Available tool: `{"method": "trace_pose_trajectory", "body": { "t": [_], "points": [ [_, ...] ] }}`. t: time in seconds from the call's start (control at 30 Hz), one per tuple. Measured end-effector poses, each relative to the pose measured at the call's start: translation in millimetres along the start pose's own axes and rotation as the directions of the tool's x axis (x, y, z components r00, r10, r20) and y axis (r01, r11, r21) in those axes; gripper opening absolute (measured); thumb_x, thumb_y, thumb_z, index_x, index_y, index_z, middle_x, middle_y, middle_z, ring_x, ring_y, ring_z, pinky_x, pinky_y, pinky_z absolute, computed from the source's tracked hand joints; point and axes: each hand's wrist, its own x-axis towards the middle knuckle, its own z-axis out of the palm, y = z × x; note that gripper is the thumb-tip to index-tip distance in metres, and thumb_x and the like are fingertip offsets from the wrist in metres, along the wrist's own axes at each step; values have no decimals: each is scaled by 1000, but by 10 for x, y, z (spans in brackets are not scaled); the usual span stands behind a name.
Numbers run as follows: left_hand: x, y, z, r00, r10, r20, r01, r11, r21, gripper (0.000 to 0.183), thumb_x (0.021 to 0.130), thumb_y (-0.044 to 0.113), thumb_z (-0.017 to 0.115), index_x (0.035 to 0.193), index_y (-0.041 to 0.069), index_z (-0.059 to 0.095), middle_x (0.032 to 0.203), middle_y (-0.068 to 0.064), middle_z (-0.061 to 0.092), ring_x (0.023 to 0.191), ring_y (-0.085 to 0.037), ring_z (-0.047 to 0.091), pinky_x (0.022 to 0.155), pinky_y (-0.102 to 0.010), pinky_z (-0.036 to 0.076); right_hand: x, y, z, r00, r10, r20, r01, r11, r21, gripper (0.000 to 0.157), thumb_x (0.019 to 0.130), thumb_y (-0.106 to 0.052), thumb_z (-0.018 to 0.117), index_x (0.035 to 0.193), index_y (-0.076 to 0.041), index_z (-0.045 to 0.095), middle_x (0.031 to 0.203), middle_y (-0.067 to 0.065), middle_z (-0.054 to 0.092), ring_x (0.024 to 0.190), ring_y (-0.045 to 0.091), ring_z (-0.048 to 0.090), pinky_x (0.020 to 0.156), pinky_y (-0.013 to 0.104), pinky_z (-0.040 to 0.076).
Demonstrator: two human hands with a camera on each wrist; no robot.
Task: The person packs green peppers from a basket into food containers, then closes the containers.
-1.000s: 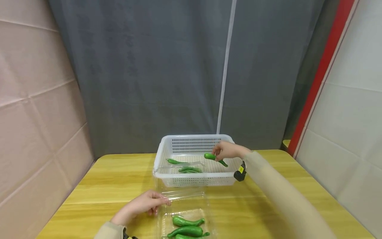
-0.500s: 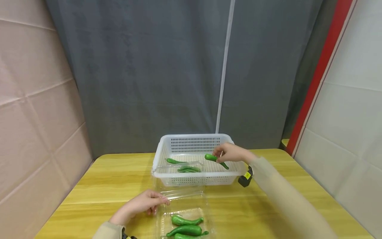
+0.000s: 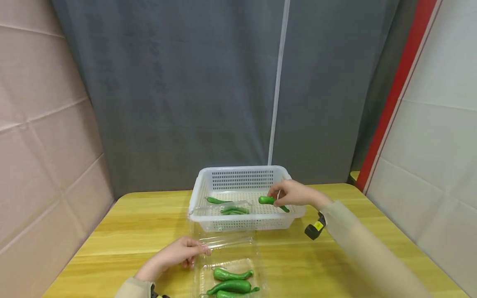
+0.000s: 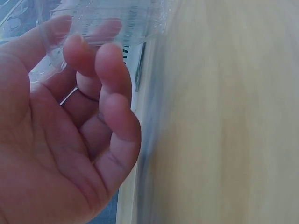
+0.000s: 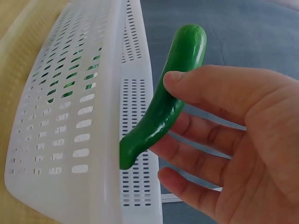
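Note:
My right hand (image 3: 296, 193) pinches a green chili pepper (image 5: 184, 56) between thumb and fingers, over the right side of the white plastic basket (image 3: 275, 219). In the right wrist view the pepper slants, its lower end overlapping the basket's rim. My left hand (image 3: 180, 252) pinches the left edge of an open clear plastic clamshell box (image 3: 236, 253), its other fingers curled. Several green peppers (image 3: 231, 285) lie in the box, running into the frame's lower edge. More peppers (image 3: 234, 210) lie in the basket, some seen through the raised clear lid (image 3: 223, 226).
A wooden table (image 3: 123, 231) carries the basket and the box. Behind it hangs a dark grey curtain (image 3: 179, 91). Pale panels stand on the left (image 3: 41, 132) and the right (image 3: 439, 136), with a red strip (image 3: 402, 82) along the right one.
My right hand has shifted slightly right and lower with the pepper, relative to the basket. My left hand keeps its hold on the box edge. The head view has drifted slightly.

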Motion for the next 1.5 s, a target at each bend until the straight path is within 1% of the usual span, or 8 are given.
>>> {"method": "trace_pose_trajectory", "body": {
  "t": [0.33, 0.5, 0.63, 0.77, 1.03, 1.23, 1.33, 1.5],
  "points": [
    [-7, 1, 9, 1000, 7, 7, -7, 1000, 2, 32, 98, 30, 58, 102, 3, 74, 54, 1, 44, 50, -9, 47, 46, -19, 36, -68, -98, -36, 1000, 12, -15, -12, 999, -44, 21, 86, -12, 73, 107, -10, 69, 85, -5, 65, 74, 10, 61, 71, 29, 51],
    [-4, -7, -2, 1000, 3, 8, -3, 1000, -10, 32, 98, 30, 57, 103, 3, 73, 54, 2, 44, 50, -10, 48, 46, -19, 36, -107, -139, -52, 1000, 4, -14, -5, 999, -39, 21, 86, -13, 73, 106, -11, 69, 84, -6, 65, 72, 10, 61, 71, 30, 51],
    [-12, -1, 1, 1000, 0, 7, 0, 1000, -7, 32, 98, 30, 57, 103, 4, 74, 54, 1, 44, 51, -11, 48, 46, -19, 37, -140, -205, -40, 999, -33, -3, 33, 999, -19, 20, 86, -12, 73, 105, -11, 69, 83, -7, 65, 71, 10, 61, 70, 30, 52],
    [-13, 14, 0, 1000, -1, 6, 1, 1000, 0, 32, 98, 31, 57, 103, 4, 74, 54, 1, 44, 51, -11, 49, 46, -20, 37, -162, -287, -29, 998, -66, 6, 66, 998, -25, 20, 86, -11, 73, 105, -12, 69, 86, -9, 65, 73, 9, 61, 70, 29, 52],
    [-3, 17, -5, 1000, -11, 5, 11, 1000, -5, 33, 98, 32, 57, 104, 4, 74, 54, 1, 44, 51, -11, 49, 46, -20, 37, -162, -438, 6, 993, -114, 31, 116, 991, -65, 19, 86, -12, 73, 105, -15, 70, 93, -10, 66, 77, 7, 63, 76, 29, 52],
    [-8, 24, -1, 1000, -9, -4, 9, 1000, -6, 32, 98, 32, 58, 103, 5, 74, 54, 1, 44, 51, -12, 48, 46, -21, 36, -153, -573, 64, 986, -163, 39, 166, 982, -89, 18, 87, -12, 72, 104, -15, 70, 92, -12, 65, 77, 4, 62, 76, 28, 52],
    [-9, 25, 3, 1000, -9, -6, 9, 1000, -4, 32, 98, 32, 58, 103, 5, 74, 54, 0, 44, 51, -12, 48, 46, -21, 36, -143, -647, 110, 982, -185, 48, 190, 974, -121, 19, 86, -12, 72, 105, -14, 71, 93, -13, 65, 78, 2, 61, 76, 28, 52],
    [-9, 26, 2, 1000, -8, -4, 8, 1000, -1, 32, 97, 32, 58, 103, 5, 74, 54, 0, 44, 51, -11, 48, 46, -20, 36, -109, -761, 198, 974, -212, 74, 221, 963, -152, 21, 87, -12, 72, 107, -13, 71, 93, -13, 66, 78, -1, 60, 74, 24, 51]
  ]
}}
